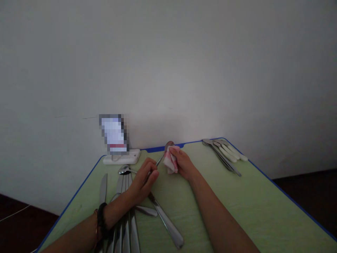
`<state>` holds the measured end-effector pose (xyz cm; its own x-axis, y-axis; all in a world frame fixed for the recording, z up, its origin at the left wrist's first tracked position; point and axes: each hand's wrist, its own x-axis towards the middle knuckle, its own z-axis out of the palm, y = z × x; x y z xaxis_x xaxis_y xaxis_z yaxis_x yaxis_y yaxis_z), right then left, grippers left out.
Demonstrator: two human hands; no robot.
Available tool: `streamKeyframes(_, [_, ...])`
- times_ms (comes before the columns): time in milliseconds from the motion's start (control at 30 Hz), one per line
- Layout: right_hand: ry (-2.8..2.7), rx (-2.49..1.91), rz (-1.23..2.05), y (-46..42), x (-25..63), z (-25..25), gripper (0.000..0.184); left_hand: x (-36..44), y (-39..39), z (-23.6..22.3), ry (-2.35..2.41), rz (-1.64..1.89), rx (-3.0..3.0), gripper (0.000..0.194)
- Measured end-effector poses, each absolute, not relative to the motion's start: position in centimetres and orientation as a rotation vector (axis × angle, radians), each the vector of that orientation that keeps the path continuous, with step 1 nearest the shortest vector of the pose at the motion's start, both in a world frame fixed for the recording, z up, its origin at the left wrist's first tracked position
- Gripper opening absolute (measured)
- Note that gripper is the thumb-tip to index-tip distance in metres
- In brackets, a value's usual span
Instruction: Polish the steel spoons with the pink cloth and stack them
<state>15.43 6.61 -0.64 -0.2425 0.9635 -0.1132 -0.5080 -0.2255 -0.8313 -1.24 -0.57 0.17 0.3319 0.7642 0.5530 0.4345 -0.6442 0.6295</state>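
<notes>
My left hand (144,179) is closed around the handle of a metal spoon (159,161), which points up and away toward the wall. In my right hand (184,163) a pink and white cloth (171,162) is pinched against the spoon near its bowl, and the bowl's tip shows above the cloth. Below my left forearm lie several table knives (134,228) side by side, partly hidden by it. A small spoon (124,170) rests at their far end. Another piece of cutlery with a broad metal handle (168,223) lies slantwise beside them.
A phone (114,133) with a blurred screen stands on a white base (122,157) at the back left. A single knife (103,186) lies at the left. At the back right are stacked metal cutlery (221,156) and several white-handled pieces (231,153). The green table (237,211) meets a wall.
</notes>
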Motion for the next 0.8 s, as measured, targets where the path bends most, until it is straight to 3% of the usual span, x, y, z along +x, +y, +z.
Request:
streamKeyframes(233, [-0.956,-0.866,1.677,6.6,15.5,-0.9,0.027,-0.7,-0.7,0.6,1.168,1.067,2.323,0.011])
streamKeyframes(600, [-1.072,-0.848,1.653,6.4,15.4,-1.1,0.032,-1.0,-0.1,-0.4,1.177,1.289,2.225,0.026])
streamKeyframes(800, [-1.178,-0.933,1.388,6.9,15.2,-2.0,0.028,-1.1,0.1,0.0,1.049,1.274,2.166,0.035])
